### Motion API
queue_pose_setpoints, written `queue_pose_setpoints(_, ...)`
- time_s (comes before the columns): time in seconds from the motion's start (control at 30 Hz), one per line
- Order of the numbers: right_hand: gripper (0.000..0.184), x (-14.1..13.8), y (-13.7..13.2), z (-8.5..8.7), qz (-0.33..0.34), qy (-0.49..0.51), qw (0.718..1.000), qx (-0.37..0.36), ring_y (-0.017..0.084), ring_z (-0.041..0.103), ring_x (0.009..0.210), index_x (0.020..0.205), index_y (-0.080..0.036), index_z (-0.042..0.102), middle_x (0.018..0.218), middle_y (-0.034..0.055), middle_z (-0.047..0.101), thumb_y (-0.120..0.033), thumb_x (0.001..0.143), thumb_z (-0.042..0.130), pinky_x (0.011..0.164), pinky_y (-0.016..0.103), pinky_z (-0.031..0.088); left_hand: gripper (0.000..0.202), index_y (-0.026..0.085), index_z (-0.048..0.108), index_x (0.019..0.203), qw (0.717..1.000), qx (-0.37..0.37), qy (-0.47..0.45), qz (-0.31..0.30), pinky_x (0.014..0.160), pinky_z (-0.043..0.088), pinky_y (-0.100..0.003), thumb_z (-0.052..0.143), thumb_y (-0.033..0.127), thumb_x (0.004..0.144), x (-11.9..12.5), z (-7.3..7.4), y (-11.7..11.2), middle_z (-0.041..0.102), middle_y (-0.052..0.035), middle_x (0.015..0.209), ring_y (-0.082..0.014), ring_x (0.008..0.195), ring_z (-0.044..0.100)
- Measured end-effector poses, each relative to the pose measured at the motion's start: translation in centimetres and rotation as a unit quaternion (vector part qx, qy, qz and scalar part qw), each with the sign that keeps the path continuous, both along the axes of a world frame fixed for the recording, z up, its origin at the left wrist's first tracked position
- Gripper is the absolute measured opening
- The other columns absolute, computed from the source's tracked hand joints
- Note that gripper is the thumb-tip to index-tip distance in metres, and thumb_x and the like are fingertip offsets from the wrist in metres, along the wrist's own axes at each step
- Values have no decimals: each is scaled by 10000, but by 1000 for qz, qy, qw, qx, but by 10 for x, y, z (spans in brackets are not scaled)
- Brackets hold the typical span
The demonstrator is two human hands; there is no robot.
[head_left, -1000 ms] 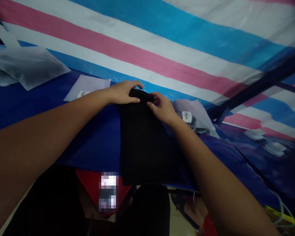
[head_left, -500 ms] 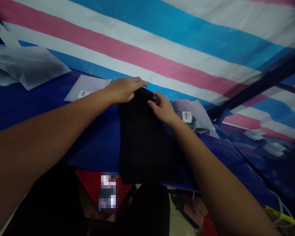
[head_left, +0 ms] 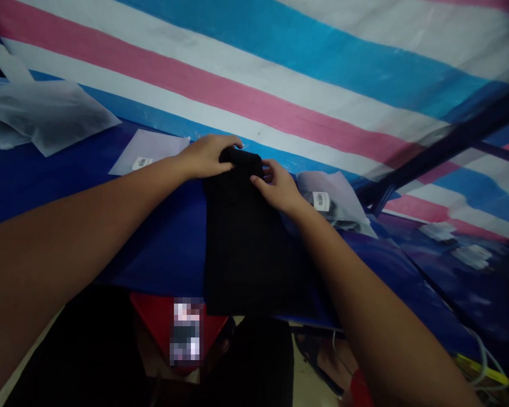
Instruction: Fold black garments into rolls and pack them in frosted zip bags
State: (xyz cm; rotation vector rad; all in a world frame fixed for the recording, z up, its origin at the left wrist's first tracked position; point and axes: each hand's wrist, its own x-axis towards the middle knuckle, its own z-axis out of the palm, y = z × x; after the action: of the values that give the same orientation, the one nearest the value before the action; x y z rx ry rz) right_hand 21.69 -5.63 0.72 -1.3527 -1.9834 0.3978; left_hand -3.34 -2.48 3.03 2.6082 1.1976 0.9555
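At the centre of the frame, a black folded cloth (head_left: 250, 243) lies on the blue table cover (head_left: 165, 243), reaching down to its lower edge. The left hand (head_left: 207, 155) pinches the cloth's upper left corner between thumb and fingers; the right hand (head_left: 280, 183) curls around the upper right corner, its grip too dark to tell. It looks light, soft and limp, so the folded top edge, taken at both corners, seems the surest hold.
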Motion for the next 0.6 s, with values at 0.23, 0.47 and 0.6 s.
queue_pose_setpoints(0.23, 354, -3, 0, 2, 17, 19, 999, 42, 313, 733, 1104, 1280, -248, 623, 1233, 121, 761, -349, 942, 639, 994, 547, 617, 509, 317, 584, 1524, 997, 43, 37, 45, 1076, 504, -448, 543, 353, 1017, 7, 11, -16, 727, -80, 1425, -333, 1286, 678)
queue_pose_setpoints(0.47, 342, -2, 5, -5, 35, 54, 998, 19, 282, 734, 1093, 1272, -283, 608, 1270, 83, 755, -378, 945, 631, 974, 515, 632, 585, 300, 523, 1552, 998, 32, 50, 37, 1020, 508, -406, 634, 433, 994, 1, 12, -9, 734, -107, 1370, -336, 1262, 676)
queue_pose_setpoints(0.6, 310, -4, 5, -5, 4, 92, 996, 15, 269, 744, 1020, 1241, -285, 577, 1213, 94, 740, -343, 939, 618, 937, 506, 637, 430, 303, 635, 1444, 996, 50, 68, 20, 1022, 495, -398, 568, 386, 1028, 2, 16, -9, 749, -74, 1344, -313, 1251, 684)
